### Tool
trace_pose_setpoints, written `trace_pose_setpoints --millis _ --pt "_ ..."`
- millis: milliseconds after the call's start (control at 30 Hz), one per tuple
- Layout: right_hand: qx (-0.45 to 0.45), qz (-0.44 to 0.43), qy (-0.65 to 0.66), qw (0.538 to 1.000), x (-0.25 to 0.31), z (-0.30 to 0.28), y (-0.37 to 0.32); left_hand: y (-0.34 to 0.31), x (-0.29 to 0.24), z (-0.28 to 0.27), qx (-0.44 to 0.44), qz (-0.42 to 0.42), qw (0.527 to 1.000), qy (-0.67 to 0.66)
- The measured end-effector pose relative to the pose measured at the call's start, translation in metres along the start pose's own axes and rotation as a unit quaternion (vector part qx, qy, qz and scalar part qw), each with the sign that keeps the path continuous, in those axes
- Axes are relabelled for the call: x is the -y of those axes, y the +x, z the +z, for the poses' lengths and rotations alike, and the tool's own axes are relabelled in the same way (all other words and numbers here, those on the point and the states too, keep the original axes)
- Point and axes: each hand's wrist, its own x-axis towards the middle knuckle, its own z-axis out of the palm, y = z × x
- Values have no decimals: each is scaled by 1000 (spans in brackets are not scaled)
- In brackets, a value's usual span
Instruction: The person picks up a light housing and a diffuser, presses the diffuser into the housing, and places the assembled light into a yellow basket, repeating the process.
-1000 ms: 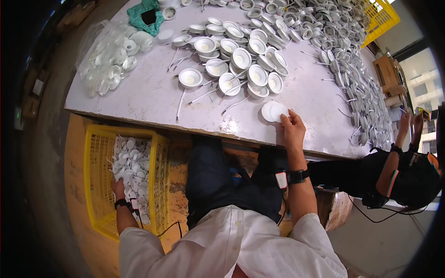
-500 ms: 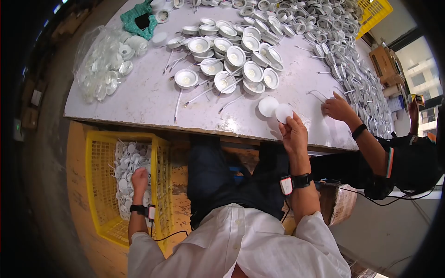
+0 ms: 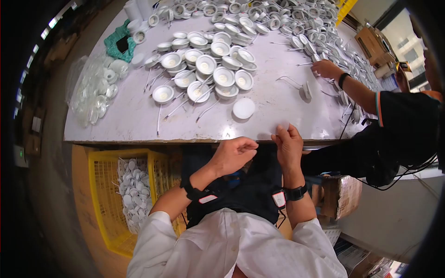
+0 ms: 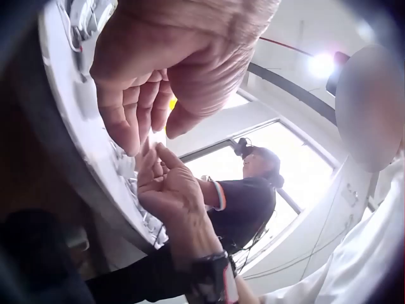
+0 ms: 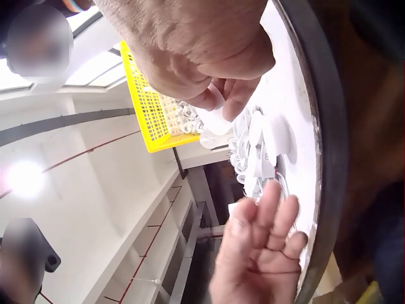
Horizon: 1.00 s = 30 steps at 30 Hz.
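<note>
My right hand (image 3: 289, 147) is raised at the table's front edge, pinching a thin white disc (image 5: 217, 115) between thumb and fingers. The disc shows in the right wrist view and is nearly edge-on from the head. To its left, my left hand (image 3: 232, 156) hovers over the lap, fingers loosely bent and thumb apart, with nothing visible in it. The two hands face each other across a small gap. Another white disc (image 3: 244, 108) lies flat on the table just beyond them. Behind it spreads a cluster of white round lamp housings (image 3: 205, 65) with wires.
A yellow crate (image 3: 99, 185) of small white round parts stands below the table, at left. A clear bag (image 3: 90, 99) and green cloth (image 3: 119, 42) lie on the table's left. Another person's hand (image 3: 327, 69) reaches in from the right, near a single lamp (image 3: 307, 89).
My left hand has come up out of the crate to the table's edge. My right hand drew back slightly with its disc. The other person's hand moved to the lamp pile; a lamp now stands nearby.
</note>
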Motion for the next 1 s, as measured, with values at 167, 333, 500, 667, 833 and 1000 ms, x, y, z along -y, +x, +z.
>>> trace_pose_setpoints --millis 167,333,500,667,833,1000 --pt "-123 -195 -165 959 15 -33 8 74 -30 36 -10 41 990 136" --pt "-154 -370 -384 832 36 -76 21 169 -33 77 -38 136 946 291" --pt "-151 -500 -495 694 58 -100 17 254 -20 112 -65 184 863 466" --pt "-160 -511 -527 660 62 -118 13 294 -12 129 -23 113 844 524" --pt "-146 -520 -521 662 63 -127 11 296 -21 135 38 49 866 496" --pt "-132 -539 -515 654 68 -125 4 239 -41 134 5 68 919 387"
